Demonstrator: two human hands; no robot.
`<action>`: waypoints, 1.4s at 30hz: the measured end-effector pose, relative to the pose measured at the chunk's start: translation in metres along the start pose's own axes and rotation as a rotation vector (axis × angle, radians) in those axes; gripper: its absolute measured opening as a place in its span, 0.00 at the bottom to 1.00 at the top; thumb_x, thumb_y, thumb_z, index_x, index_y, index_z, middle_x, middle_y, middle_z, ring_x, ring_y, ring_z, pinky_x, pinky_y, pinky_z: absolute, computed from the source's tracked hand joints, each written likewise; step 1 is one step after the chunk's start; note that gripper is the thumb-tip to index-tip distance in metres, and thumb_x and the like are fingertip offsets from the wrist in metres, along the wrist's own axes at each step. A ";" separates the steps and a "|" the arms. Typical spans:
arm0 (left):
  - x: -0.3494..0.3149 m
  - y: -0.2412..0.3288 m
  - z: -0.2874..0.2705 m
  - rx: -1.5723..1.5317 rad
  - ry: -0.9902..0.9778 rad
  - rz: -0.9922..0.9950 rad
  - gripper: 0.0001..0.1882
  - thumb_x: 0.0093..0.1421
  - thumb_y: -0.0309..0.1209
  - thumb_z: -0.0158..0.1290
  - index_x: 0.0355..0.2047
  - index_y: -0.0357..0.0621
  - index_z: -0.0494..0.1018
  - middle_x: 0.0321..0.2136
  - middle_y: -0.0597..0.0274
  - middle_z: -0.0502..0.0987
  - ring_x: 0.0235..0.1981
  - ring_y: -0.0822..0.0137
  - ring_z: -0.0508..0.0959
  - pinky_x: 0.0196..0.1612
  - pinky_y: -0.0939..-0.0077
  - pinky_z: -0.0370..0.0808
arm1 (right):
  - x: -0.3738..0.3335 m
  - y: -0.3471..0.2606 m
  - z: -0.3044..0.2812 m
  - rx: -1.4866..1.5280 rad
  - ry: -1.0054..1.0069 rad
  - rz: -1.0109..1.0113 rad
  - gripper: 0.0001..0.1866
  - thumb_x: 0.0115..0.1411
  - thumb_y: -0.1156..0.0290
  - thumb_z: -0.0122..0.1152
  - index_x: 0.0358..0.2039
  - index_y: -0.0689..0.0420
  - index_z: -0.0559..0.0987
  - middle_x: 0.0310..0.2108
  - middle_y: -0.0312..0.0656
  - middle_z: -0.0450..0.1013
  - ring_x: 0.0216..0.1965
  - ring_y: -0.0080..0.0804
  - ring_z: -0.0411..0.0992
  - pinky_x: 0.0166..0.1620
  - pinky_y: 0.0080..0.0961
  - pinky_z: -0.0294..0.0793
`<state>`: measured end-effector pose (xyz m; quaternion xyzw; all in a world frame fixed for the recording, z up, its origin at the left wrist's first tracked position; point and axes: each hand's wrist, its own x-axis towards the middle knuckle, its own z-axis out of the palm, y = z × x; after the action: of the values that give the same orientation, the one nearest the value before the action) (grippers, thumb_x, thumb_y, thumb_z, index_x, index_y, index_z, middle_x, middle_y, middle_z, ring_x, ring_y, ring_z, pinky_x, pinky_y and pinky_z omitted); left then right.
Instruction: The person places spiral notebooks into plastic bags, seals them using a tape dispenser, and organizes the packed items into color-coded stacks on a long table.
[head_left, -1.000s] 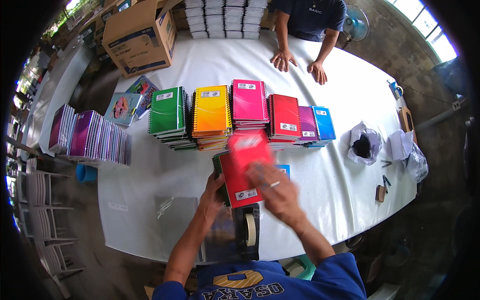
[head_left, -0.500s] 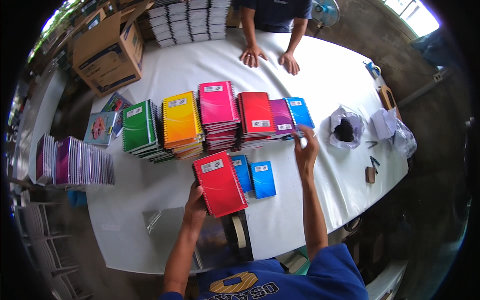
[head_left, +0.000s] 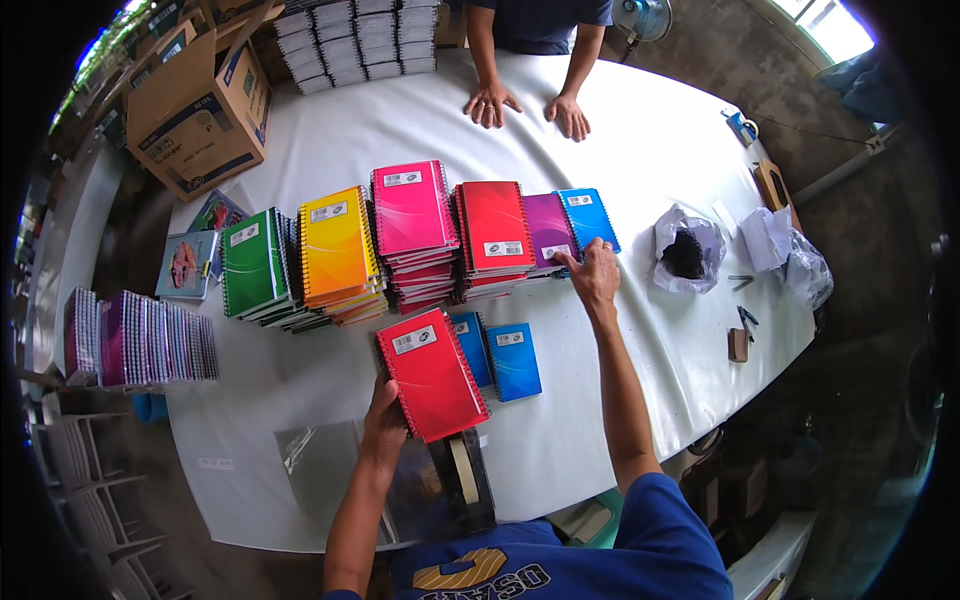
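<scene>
My left hand (head_left: 383,410) grips a red spiral notebook (head_left: 432,375) by its lower left side, raised above the table. My right hand (head_left: 597,275) reaches to the near end of a purple notebook (head_left: 549,228) and a blue notebook (head_left: 588,217). Its thumb is over the purple cover and its curled fingers are by the blue one, apart from the thumb. To their left stand stacks of red (head_left: 492,222), pink (head_left: 412,210), yellow (head_left: 338,240) and green (head_left: 256,260) notebooks. Beside the held notebook lies another blue notebook (head_left: 516,360), with one more partly hidden behind it.
Across the white table (head_left: 640,370), another person's hands (head_left: 492,103) rest flat. An open cardboard box (head_left: 195,135) and stacked notebooks stand at the far left. Upright purple notebooks (head_left: 150,338) line the left edge. At right are a plastic bag with dark contents (head_left: 686,252) and pliers (head_left: 746,318).
My right hand has come down and slightly left onto the purple and blue notebooks. My left hand still holds the red notebook. The whole view has shifted slightly.
</scene>
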<state>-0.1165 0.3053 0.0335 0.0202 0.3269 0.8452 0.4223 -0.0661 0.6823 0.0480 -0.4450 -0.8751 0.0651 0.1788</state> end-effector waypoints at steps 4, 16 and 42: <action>0.006 -0.009 -0.002 -0.015 0.040 -0.012 0.41 0.53 0.47 0.61 0.60 0.36 0.59 0.53 0.53 0.70 0.53 0.59 0.72 0.56 0.65 0.69 | 0.007 -0.003 -0.002 0.018 -0.122 0.047 0.32 0.44 0.46 0.72 0.35 0.62 0.74 0.35 0.50 0.73 0.39 0.47 0.74 0.40 0.42 0.74; 0.004 -0.006 0.009 -0.035 0.076 -0.034 0.42 0.52 0.42 0.63 0.62 0.40 0.57 0.54 0.55 0.69 0.54 0.59 0.71 0.55 0.63 0.70 | 0.074 0.080 0.005 0.069 -0.091 0.221 0.32 0.41 0.40 0.70 0.33 0.60 0.82 0.30 0.51 0.79 0.34 0.45 0.78 0.39 0.38 0.74; -0.046 0.020 -0.029 0.055 -0.070 0.124 0.41 0.54 0.47 0.61 0.59 0.34 0.58 0.53 0.52 0.70 0.53 0.62 0.72 0.56 0.67 0.69 | -0.113 -0.016 -0.053 0.721 -0.559 -0.299 0.21 0.45 0.86 0.67 0.38 0.59 0.69 0.28 0.41 0.75 0.29 0.27 0.75 0.33 0.23 0.75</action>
<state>-0.1106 0.2478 0.0334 0.0814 0.3334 0.8591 0.3798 0.0024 0.5801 0.0727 -0.1894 -0.8657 0.4553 0.0868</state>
